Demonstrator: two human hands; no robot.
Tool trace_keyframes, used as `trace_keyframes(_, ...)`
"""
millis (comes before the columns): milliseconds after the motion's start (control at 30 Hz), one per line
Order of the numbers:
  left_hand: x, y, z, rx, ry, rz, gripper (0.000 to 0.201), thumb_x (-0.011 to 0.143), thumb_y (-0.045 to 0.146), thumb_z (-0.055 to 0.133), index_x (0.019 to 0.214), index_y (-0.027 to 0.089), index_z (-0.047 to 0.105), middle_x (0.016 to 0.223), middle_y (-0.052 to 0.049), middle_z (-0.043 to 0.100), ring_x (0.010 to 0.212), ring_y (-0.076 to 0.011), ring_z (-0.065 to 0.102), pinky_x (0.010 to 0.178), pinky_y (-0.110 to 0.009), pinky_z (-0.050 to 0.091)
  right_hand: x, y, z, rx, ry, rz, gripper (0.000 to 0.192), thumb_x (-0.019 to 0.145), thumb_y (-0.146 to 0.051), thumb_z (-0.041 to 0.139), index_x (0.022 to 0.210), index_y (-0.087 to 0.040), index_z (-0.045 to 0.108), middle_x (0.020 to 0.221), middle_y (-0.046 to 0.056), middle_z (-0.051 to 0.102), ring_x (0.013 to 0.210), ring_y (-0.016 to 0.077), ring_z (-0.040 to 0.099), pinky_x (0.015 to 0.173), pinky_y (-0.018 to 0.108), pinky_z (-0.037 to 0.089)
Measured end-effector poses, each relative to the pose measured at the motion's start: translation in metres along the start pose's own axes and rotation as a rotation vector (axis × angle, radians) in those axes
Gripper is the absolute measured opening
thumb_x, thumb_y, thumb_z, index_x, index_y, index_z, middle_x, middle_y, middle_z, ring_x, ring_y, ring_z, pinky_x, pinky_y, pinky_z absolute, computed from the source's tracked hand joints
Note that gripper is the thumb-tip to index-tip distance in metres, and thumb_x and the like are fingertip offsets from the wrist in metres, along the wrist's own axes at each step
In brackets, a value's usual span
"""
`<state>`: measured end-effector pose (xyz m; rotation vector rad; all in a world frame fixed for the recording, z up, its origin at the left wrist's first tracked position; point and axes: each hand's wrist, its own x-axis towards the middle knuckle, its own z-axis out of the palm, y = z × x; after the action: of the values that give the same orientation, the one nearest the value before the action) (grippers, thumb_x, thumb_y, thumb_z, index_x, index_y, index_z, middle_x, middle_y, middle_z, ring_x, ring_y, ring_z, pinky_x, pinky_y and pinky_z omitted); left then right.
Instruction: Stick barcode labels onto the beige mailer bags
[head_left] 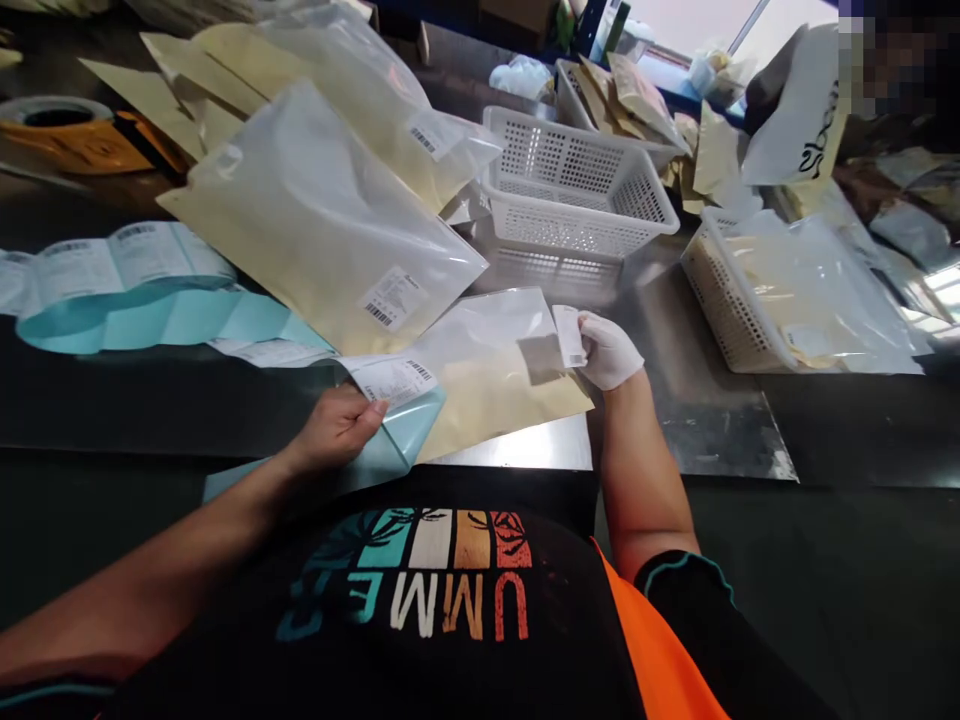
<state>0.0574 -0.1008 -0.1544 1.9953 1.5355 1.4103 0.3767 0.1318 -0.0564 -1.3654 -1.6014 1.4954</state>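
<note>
My bare left hand (pixel 339 425) is closed around a strip of printed labels (pixel 401 380) on pale blue backing, thumb on top. The strip trails left across the table in loose folds. A white glove covers my right hand (pixel 609 350), whose fingers pinch one small white label (pixel 570 336) above the right edge of a clear plastic bag (pixel 502 375) with cream contents. That bag lies flat before me. Behind it rests a larger clear bag (pixel 322 220) with a barcode label (pixel 394 298) stuck near its corner.
An orange tape dispenser (pixel 82 150) stands at the far left. More bagged packets (pixel 300 60) are piled at the back. A white perforated basket (pixel 574 220) sits behind the bags, and another basket (pixel 739 310) holding bags stands right. A person's sleeve is hard to make out at upper right.
</note>
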Motion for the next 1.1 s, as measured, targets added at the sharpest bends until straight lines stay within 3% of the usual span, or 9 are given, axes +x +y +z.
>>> trace_keyframes(133, -0.001, -0.001, 0.002, -0.001, 0.008, -0.023, 0.049, 0.093, 0.023, 0.054, 0.048, 0.021, 0.036, 0.044, 0.004, 0.033, 0.041, -0.0093, 0.034, 0.047, -0.029, 0.028, -0.005, 0.001, 0.01, -0.024, -0.118, 0.109, 0.036, 0.075, -0.046, 0.082, 0.073, -0.023, 0.054, 0.056, -0.005, 0.044, 0.048, 0.01, 0.034, 0.046, 0.026, 0.024)
trace_keyframes(300, -0.002, 0.0, 0.002, 0.002, 0.035, -0.035, 0.048, 0.093, 0.022, 0.055, 0.049, 0.021, 0.036, 0.046, 0.004, 0.034, 0.042, -0.0095, 0.034, 0.049, -0.03, 0.029, 0.001, 0.007, 0.016, 0.01, -0.068, 0.141, 0.04, 0.068, -0.045, 0.086, 0.071, -0.023, 0.053, 0.052, -0.007, 0.044, 0.044, 0.0062, 0.028, 0.044, 0.023, 0.016)
trace_keyframes(467, 0.0, 0.001, 0.0, -0.002, 0.001, -0.032, 0.048, 0.093, 0.022, 0.055, 0.049, 0.021, 0.034, 0.044, 0.004, 0.032, 0.041, -0.0098, 0.031, 0.049, -0.03, 0.029, 0.006, 0.013, 0.016, -0.015, -0.012, 0.156, 0.035, 0.068, -0.039, 0.085, 0.073, -0.021, 0.055, 0.048, -0.008, 0.043, 0.042, 0.0057, 0.028, 0.042, 0.022, 0.019)
trace_keyframes(833, 0.003, 0.005, 0.001, -0.024, 0.052, -0.007, 0.048, 0.091, 0.018, 0.055, 0.048, 0.02, 0.034, 0.045, 0.005, 0.032, 0.041, -0.0087, 0.033, 0.046, -0.029, 0.025, 0.01, 0.018, 0.024, -0.173, 0.099, 0.094, 0.036, 0.074, -0.043, 0.081, 0.066, -0.023, 0.052, 0.045, -0.007, 0.043, 0.041, 0.0074, 0.031, 0.041, 0.023, 0.02)
trace_keyframes(1000, 0.001, 0.003, 0.002, -0.016, 0.035, -0.048, 0.049, 0.092, 0.023, 0.055, 0.047, 0.021, 0.035, 0.044, 0.005, 0.03, 0.04, -0.0093, 0.031, 0.045, -0.029, 0.024, 0.011, 0.019, 0.029, -0.269, 0.142, 0.054, 0.031, 0.077, -0.038, 0.078, 0.066, -0.021, 0.055, 0.051, -0.005, 0.05, 0.047, 0.0088, 0.038, 0.045, 0.024, 0.031)
trace_keyframes(1100, 0.0, 0.002, 0.002, -0.01, 0.034, -0.05, 0.049, 0.092, 0.024, 0.055, 0.047, 0.021, 0.035, 0.044, 0.004, 0.032, 0.04, -0.0099, 0.031, 0.046, -0.03, 0.024, 0.011, 0.02, 0.034, -0.298, 0.168, 0.025, 0.038, 0.079, -0.041, 0.079, 0.065, -0.022, 0.05, 0.056, -0.003, 0.054, 0.051, 0.0098, 0.042, 0.049, 0.025, 0.036)
